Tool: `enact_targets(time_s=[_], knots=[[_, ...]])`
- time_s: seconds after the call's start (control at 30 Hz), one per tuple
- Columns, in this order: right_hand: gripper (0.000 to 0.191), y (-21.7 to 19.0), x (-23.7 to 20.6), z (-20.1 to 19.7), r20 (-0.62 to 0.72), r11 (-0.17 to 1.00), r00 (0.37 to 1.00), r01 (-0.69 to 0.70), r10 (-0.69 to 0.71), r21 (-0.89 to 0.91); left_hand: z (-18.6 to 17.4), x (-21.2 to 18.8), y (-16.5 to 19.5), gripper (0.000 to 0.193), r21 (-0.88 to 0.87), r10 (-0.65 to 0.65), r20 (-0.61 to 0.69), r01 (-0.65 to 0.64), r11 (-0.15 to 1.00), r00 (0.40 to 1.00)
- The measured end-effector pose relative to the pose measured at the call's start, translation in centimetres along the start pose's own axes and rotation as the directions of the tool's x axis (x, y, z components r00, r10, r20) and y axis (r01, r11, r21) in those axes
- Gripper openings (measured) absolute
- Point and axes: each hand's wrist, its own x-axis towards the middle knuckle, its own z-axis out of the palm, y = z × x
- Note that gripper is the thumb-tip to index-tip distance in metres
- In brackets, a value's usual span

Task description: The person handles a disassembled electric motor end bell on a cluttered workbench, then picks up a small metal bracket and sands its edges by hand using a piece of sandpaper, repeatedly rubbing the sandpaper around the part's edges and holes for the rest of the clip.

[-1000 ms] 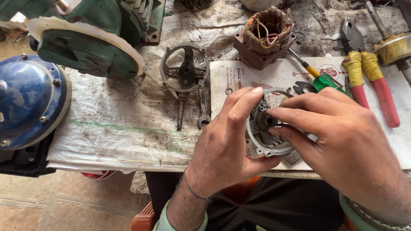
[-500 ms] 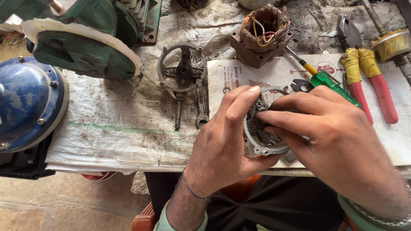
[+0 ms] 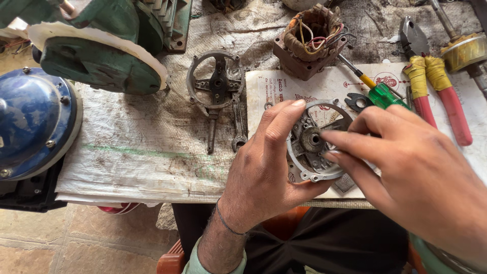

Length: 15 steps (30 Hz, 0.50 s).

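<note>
Bench: a worktable [image 3: 152, 152] covered with a stained pale cloth, with the person sitting close against its near edge.
Blue housing: a round blue motor cover [image 3: 30, 127] sits at the far left edge of the table, partly hanging off it.
Green motor: a big green motor body with a white rim [image 3: 96, 45] lies at the top left, just behind the blue cover.
Right hand: the right hand [image 3: 421, 172] comes in from the lower right, fingers stretched out together, their tips pressed on the hub at the centre of the end plate.
Left hand: the left hand [image 3: 264, 167] is clamped on the end plate, thumb under its lower rim and fingers along its left side.
End plate: a round grey metal motor end plate [image 3: 317, 147] is held just above the near table edge, over a printed paper sheet [image 3: 284, 86].
Stator: a brown wound coil block with coloured wires [image 3: 312, 40] stands behind the sheet.
Second bracket: a ring-shaped metal bracket with a shaft [image 3: 215, 83] lies left of the sheet, a small spanner [image 3: 238, 127] just beside it.
Pliers: red-handled pliers [image 3: 436, 86] lie at the right.
Screwdriver: a green-handled screwdriver [image 3: 378, 89] lies between the stator and the pliers.
</note>
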Motion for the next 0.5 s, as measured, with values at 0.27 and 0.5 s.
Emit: enact_targets(time_s=[0.27, 0.5], knots=[[0.068, 0.9, -1.8, -0.4, 0.105, 0.992, 0.992, 0.078, -0.067, -0.104, 0.3, -0.1, 0.0, 0.107, 0.022, -0.010, -0.026, 0.011, 1.000, 1.000], [0.080, 1.4, -2.0, -0.4, 0.096, 0.983, 0.985, 0.154, -0.144, -0.101, 0.4, -0.1, 0.2, 0.107, -0.001, -0.034, -0.006, 0.034, 0.999, 0.999]])
